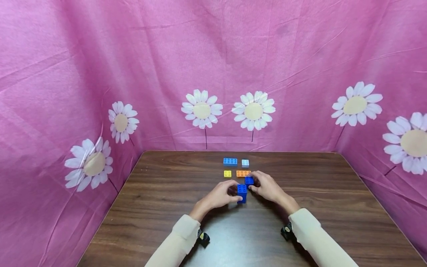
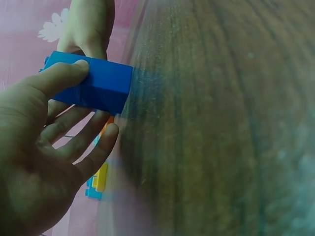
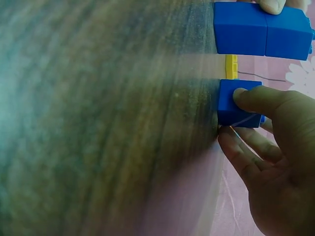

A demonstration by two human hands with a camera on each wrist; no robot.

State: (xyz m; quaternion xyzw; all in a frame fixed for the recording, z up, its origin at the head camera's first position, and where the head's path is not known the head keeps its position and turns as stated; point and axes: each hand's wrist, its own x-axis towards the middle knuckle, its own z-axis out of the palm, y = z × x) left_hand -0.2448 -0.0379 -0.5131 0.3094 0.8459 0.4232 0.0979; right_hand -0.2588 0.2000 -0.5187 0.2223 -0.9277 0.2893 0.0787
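Two dark blue bricks joined in a stack [image 1: 242,194] stand upright on the table, pinched between thumb and fingers of my left hand [image 1: 221,194]. In the left wrist view the thumb presses one face of the blue stack [image 2: 106,86]. Just behind and right of it, my right hand [image 1: 268,186] pinches a single dark blue brick [image 1: 248,181]. The right wrist view has this single brick [image 3: 238,103] at the table surface, apart from the stack [image 3: 241,29]. An orange brick [image 1: 242,173] lies behind the right fingers, which cover its right end.
Behind the hands lie a yellow brick [image 1: 227,174], a longer light blue brick [image 1: 230,161] and a small pale blue brick [image 1: 245,163]. The wooden table [image 1: 160,207] ends at a pink cloth [image 1: 160,74] with printed daisies on three sides.
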